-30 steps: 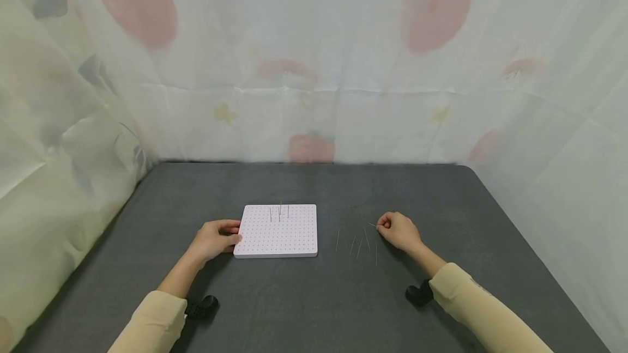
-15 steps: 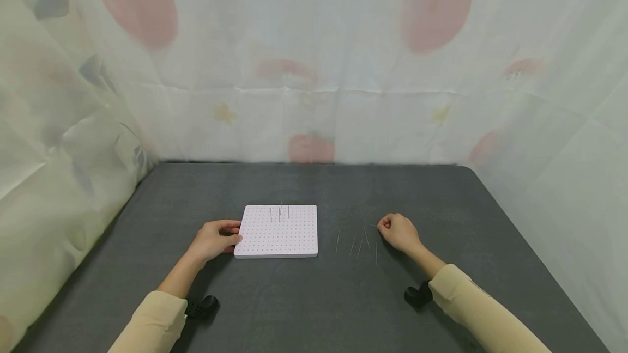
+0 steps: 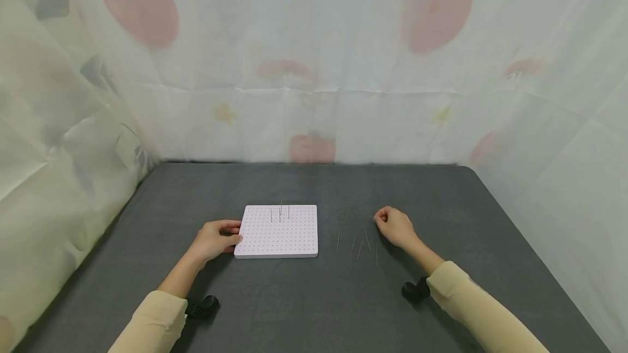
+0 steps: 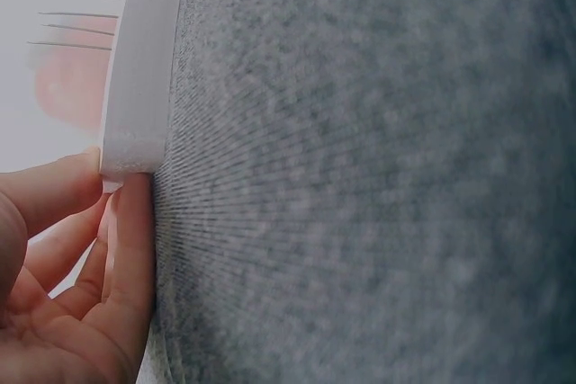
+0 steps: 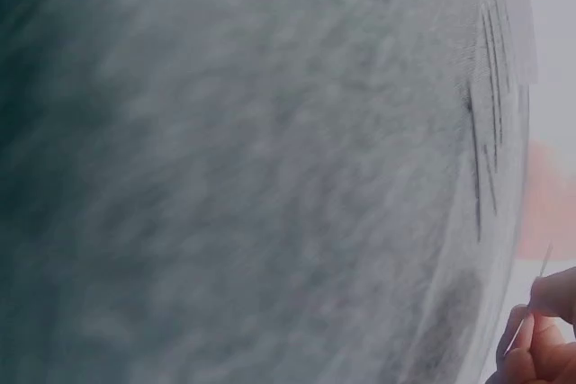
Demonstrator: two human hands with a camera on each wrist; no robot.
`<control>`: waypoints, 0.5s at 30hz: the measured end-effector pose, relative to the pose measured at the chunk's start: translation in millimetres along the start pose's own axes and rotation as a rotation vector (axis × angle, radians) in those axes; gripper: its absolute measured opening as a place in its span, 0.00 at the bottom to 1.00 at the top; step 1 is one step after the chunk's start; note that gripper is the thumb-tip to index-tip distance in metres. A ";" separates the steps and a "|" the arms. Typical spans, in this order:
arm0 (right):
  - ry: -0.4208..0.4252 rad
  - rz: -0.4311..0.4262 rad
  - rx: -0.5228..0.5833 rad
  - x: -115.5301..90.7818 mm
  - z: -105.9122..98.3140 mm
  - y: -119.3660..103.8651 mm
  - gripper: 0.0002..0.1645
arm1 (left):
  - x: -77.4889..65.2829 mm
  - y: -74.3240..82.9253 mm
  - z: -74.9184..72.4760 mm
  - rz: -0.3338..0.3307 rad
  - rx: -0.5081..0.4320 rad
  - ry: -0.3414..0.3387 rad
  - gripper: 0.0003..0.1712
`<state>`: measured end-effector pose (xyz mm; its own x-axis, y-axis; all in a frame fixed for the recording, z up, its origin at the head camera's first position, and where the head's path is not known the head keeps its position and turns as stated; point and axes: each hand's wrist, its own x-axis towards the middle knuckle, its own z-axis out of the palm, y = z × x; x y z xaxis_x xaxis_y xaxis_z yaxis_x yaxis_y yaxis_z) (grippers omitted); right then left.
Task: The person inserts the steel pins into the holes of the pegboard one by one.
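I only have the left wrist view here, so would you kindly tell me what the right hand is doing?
Observer: The right hand is pinching a thin pin between thumb and finger, as the right wrist view shows.
Operator: Thank you; are there any others loose nearby?
Observer: Yes, the head view shows five loose pins lying on the table to the right of the board.
Operator: That helps; is the right hand over the board at the moment?
Observer: No, it is off to the right, apart from the board, on the far side of the loose pins.
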<state>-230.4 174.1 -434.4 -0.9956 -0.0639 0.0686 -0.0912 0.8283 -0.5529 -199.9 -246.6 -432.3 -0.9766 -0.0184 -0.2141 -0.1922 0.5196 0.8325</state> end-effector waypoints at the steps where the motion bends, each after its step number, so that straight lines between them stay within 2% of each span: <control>1: 0.004 0.000 0.008 0.8 0.4 -1.6 0.08 | 0.0 0.0 -0.2 0.001 -0.002 -0.001 0.26; 15: -0.039 -0.031 0.110 7.4 11.7 -32.4 0.09 | -1.1 1.5 0.0 -0.008 0.000 -0.006 0.26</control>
<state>-235.1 140.2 -425.7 -0.9922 -0.1118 0.0554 -0.1213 0.7599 -0.6386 -199.2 -245.8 -430.8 -0.9744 -0.0172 -0.2241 -0.2002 0.5194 0.8307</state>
